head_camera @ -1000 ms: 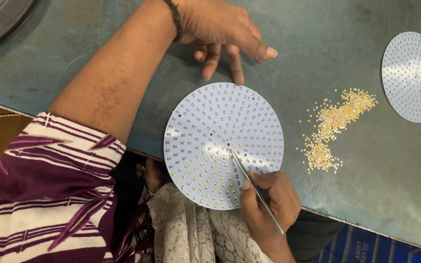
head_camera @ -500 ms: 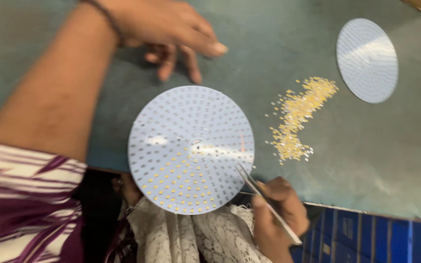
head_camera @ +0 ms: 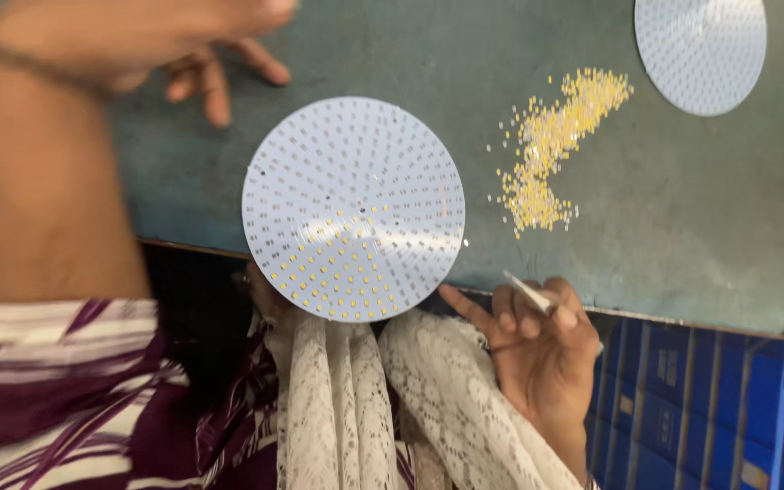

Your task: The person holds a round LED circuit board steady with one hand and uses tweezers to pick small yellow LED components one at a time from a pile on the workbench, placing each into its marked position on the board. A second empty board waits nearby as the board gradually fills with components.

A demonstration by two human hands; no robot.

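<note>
A round white circuit disc (head_camera: 353, 209) lies on the teal table (head_camera: 682, 236) and overhangs its near edge. Small yellow chips fill part of the disc's lower area; the other pads are bare. My right hand (head_camera: 537, 349) is at the table's edge just right of the disc, shut on thin metal tweezers (head_camera: 528, 292), with the index finger pointing toward the disc's rim. My left hand (head_camera: 183, 41) is blurred at the top left, its fingers spread over the table behind the disc and holding nothing. My left forearm runs down the left side to a striped sleeve.
A loose heap of tiny yellow chips (head_camera: 551, 150) lies on the table right of the disc. A second white disc (head_camera: 700, 50) sits at the top right. A blue crate (head_camera: 719, 408) stands below the table's edge. A lace scarf (head_camera: 347, 408) hangs under the disc.
My right hand has drawn the tweezers off the disc's face to the table's edge. My left hand has shifted up and to the left in the view.
</note>
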